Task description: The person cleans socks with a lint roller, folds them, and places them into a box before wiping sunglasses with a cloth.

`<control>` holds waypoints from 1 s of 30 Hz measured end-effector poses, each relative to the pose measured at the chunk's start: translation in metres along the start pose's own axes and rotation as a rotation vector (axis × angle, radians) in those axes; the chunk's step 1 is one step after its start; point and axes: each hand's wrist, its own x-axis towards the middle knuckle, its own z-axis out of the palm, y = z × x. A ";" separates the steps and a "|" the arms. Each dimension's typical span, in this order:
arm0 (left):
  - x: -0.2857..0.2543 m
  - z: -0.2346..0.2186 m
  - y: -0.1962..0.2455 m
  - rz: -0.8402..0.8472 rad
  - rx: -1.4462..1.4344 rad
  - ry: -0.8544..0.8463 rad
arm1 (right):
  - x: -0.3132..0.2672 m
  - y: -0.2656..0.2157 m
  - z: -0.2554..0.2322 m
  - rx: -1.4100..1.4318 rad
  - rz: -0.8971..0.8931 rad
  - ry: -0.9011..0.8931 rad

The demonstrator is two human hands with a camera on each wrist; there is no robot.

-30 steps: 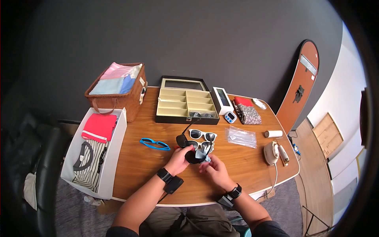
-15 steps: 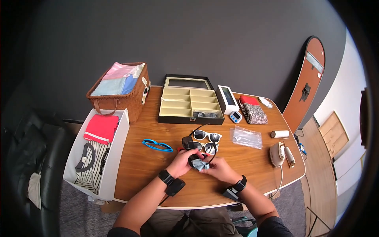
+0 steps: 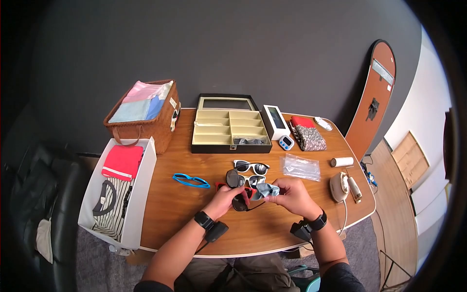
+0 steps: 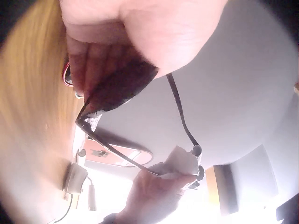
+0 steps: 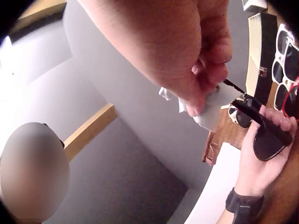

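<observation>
Black sunglasses (image 3: pixel 233 178) are held over the table by the left hand (image 3: pixel 220 203), whose fingers and thumb grip a dark lens (image 4: pixel 122 86). The right hand (image 3: pixel 296 198) pinches a light blue-grey cloth (image 3: pixel 267 190) around a temple arm of the glasses; in the right wrist view the cloth (image 5: pixel 212 109) wraps the arm's end. Two white-framed sunglasses (image 3: pixel 251 167) lie just beyond the hands. A red-framed pair (image 3: pixel 222 185) is partly hidden behind the left hand. Blue glasses (image 3: pixel 191 180) lie to the left.
An open compartment case (image 3: pixel 231 148) stands at the back, dark glasses in one slot. Left are a wicker basket (image 3: pixel 163 127) and a white bin (image 3: pixel 139 194) with clothes. Rightward lie a plastic bag (image 3: pixel 301 168), a timer (image 3: pixel 286 142), folded fabric (image 3: pixel 310 138), a roller (image 3: pixel 342 162) and a steamer (image 3: pixel 339 187).
The right hand has moved right and up, carrying the cloth along the temple arm away from the lens. The glasses have turned in the left hand, which stays nearly in place.
</observation>
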 end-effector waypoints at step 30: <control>-0.010 0.007 0.003 -0.335 0.069 -0.293 | 0.026 0.086 0.061 -0.034 -0.276 0.292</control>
